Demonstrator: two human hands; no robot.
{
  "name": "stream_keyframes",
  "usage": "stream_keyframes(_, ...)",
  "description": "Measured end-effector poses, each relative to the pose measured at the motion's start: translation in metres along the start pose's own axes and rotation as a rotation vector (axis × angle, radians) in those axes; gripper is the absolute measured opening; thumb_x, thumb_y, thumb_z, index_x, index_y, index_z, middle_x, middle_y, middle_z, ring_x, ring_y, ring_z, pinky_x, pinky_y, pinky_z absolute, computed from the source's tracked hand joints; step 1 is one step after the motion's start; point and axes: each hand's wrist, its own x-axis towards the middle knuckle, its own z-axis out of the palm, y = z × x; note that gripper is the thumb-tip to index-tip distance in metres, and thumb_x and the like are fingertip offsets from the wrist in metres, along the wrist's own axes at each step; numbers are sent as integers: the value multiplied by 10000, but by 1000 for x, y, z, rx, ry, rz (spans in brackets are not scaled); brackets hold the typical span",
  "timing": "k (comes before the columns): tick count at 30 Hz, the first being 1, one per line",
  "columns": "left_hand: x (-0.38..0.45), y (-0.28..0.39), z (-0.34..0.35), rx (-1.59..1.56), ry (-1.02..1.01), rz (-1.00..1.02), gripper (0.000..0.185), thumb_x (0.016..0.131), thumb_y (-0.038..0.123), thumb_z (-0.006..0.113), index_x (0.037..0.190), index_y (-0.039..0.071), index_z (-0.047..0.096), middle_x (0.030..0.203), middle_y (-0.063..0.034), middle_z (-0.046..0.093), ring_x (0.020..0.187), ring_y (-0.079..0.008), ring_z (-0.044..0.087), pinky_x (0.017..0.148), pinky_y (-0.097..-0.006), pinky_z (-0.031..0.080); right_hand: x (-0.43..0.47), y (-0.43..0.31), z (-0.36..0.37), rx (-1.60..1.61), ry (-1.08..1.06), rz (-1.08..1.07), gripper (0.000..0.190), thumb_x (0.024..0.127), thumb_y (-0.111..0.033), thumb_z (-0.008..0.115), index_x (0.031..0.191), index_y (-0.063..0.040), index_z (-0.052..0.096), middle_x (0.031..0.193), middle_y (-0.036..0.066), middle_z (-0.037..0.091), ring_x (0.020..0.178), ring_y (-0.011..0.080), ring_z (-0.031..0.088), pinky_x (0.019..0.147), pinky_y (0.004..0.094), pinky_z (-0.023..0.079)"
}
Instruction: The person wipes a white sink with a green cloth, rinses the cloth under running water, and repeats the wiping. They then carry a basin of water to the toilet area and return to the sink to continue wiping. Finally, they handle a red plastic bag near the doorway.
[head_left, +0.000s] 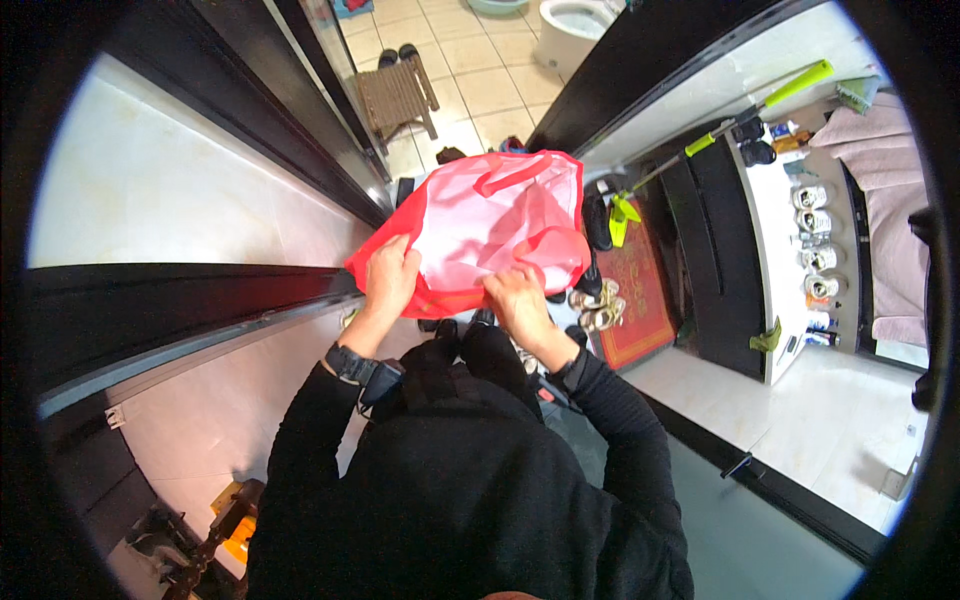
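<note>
A large red bag with a pale lining hangs in front of my body, its mouth facing up toward me. My left hand grips the rim at the near left. The near rim, right of the middle, is pinched by my right hand. One red strap loops over the far side of the opening. Folds hide part of the inside, and I cannot tell whether anything lies in it. Both wrists wear dark bands, below black sleeves.
Beyond the bag, a slatted stool stands on tiles near a toilet. Right are sneakers by a red mat, a green-handled mop and a dark cabinet. A door frame runs along the left.
</note>
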Motion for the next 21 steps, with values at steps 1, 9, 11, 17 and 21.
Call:
stream_keyframes(1, 13, 6, -5, -13, -17, -64, 334, 794, 172, 468, 1041, -45, 528, 954, -225, 565, 925, -365, 539, 796, -386, 433, 20, 9, -4, -27, 44, -2, 155, 660, -51, 572, 811, -75, 541, 708, 80, 521, 750, 258, 536, 796, 385, 376)
stream_keyframes(9, 107, 65, -21, 393, 55, 517, 1063, 511, 351, 775, 1365, 124, 185, 1369, -147, 238, 1291, -302, 182, 1029, -528, 102, 181, 70, -70, -115, 202, -401, 74, 720, -129, 503, 765, -73, 520, 742, 79, 530, 804, 240, 531, 834, 379, 363)
stream_keyframes(11, 154, 74, -9, 414, -12, 443, 972, 532, 288, 773, 1330, 88, 255, 1208, -117, 438, 1150, -249, 399, 1034, -504, 119, 211, 81, -92, -80, 201, -520, 76, 725, -135, 499, 765, -73, 516, 754, 70, 531, 824, 229, 529, 871, 377, 351)
stream_keyframes(17, 269, 82, -5, 67, 48, 498, 205, 716, 177, 646, 852, 45, 567, 836, -85, 584, 893, -242, 543, 972, -407, 257, 226, 210, -116, 150, 579, -10, 316, 736, -145, 610, 1037, -76, 544, 1009, 120, 547, 998, 265, 492, 925, 394, 329)
stream_keyframes(21, 329, 90, -26, 68, 5, 483, 231, 716, 179, 644, 859, 16, 566, 829, -90, 568, 900, -233, 524, 975, -397, 249, 194, 303, -35, 661, 793, 912, 417, 841, -287, 523, 1070, 60, 491, 1051, 185, 539, 986, 277, 509, 873, 350, 381)
